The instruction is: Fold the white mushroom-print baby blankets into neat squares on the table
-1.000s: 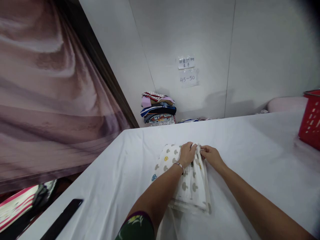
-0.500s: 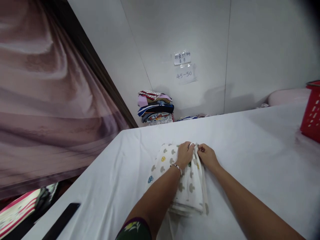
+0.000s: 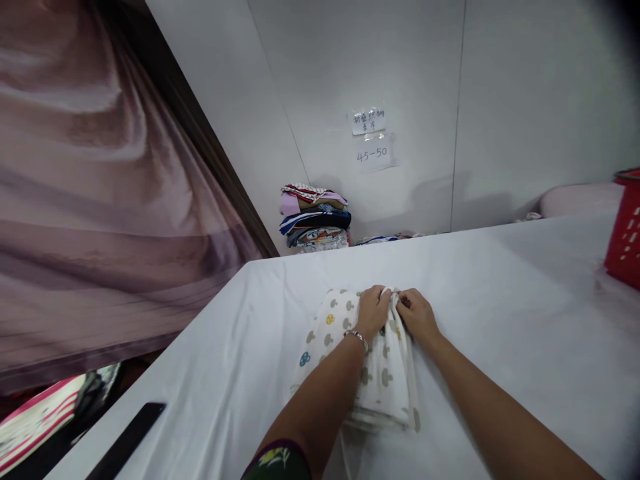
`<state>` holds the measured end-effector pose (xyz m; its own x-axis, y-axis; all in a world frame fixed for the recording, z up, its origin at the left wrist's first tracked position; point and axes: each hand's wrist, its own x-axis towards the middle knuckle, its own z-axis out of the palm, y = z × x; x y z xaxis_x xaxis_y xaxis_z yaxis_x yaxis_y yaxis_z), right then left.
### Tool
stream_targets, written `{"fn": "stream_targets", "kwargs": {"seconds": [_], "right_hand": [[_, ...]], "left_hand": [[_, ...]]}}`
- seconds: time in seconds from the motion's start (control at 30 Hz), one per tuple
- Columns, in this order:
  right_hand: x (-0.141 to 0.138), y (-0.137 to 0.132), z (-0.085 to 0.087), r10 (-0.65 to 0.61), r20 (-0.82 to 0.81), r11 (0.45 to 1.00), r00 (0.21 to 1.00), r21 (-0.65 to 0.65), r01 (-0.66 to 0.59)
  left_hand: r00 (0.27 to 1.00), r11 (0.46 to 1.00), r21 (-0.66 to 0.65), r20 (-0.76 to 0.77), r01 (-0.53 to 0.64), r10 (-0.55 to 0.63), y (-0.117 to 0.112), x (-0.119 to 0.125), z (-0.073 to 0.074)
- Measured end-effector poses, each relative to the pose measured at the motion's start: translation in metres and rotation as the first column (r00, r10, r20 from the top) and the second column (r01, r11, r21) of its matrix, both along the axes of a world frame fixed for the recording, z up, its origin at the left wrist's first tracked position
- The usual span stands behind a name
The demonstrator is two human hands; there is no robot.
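A white cloth with a grey, yellow and blue mushroom print lies folded on the white-covered table. My left hand, a bracelet on its wrist, is closed on the cloth's far edge. My right hand pinches the same edge just to the right, the two hands nearly touching. Both forearms reach over the cloth and hide part of it.
A stack of folded clothes stands against the white wall behind the table. A red basket sits at the right edge. A black flat object lies at the table's near left corner. A mauve curtain hangs on the left.
Both hands keep their grip on the cloth's far edge. Only the camera view has shifted slightly.
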<state>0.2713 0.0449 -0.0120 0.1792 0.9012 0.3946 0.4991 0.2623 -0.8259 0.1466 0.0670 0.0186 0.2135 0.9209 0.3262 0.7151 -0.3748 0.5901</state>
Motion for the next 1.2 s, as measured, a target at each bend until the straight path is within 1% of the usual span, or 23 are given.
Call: {"fn": "stream_targets", "kwargs": {"seconds": [0.17,0.33,0.5,0.6,0.7,0.8,0.9,1.0,1.1,1.2], "right_hand": [[0.003,-0.001,-0.001,-0.037,0.0,0.998,0.999,0.045,0.037],[0.005,-0.001,-0.001,-0.061,0.003,0.997,0.998,0.055,0.061],[0.007,-0.002,-0.002,-0.067,0.013,0.997,0.998,0.05,0.067],[0.009,-0.003,-0.001,-0.064,0.031,0.998,0.997,0.029,0.063],[0.011,-0.005,0.001,-0.06,0.06,0.998,0.996,-0.006,0.061],[0.014,-0.007,0.004,-0.035,0.078,0.995,0.996,-0.087,0.042],[0.017,-0.007,0.005,-0.004,0.075,0.989,0.997,-0.147,0.015],[0.019,-0.006,0.005,0.017,0.072,0.987,0.997,-0.159,-0.005],[0.018,-0.006,0.004,0.02,0.083,0.985,0.996,-0.175,-0.006],[0.016,-0.005,0.004,-0.007,0.099,0.983,0.995,-0.183,0.025]], "left_hand": [[0.999,0.999,0.048,0.026,0.02,-0.021,-0.003,0.002,0.002],[1.0,0.997,0.075,-0.011,-0.015,0.016,-0.005,0.006,0.002],[1.0,0.996,0.087,-0.024,-0.006,0.009,-0.004,0.007,0.001],[0.999,0.997,0.076,-0.045,0.024,-0.021,-0.005,0.007,0.001],[0.998,0.996,0.069,-0.035,0.057,-0.055,-0.007,0.007,0.003],[0.996,0.995,0.054,0.004,0.088,-0.088,-0.011,0.006,0.007],[0.992,0.992,0.0,0.027,0.125,-0.125,-0.013,0.005,0.009],[0.991,0.991,-0.037,-0.009,0.129,-0.13,-0.012,0.005,0.008],[0.985,0.986,-0.028,-0.05,0.162,-0.163,-0.01,0.006,0.005],[0.982,0.983,-0.016,-0.054,0.18,-0.181,-0.008,0.006,0.003]]}}
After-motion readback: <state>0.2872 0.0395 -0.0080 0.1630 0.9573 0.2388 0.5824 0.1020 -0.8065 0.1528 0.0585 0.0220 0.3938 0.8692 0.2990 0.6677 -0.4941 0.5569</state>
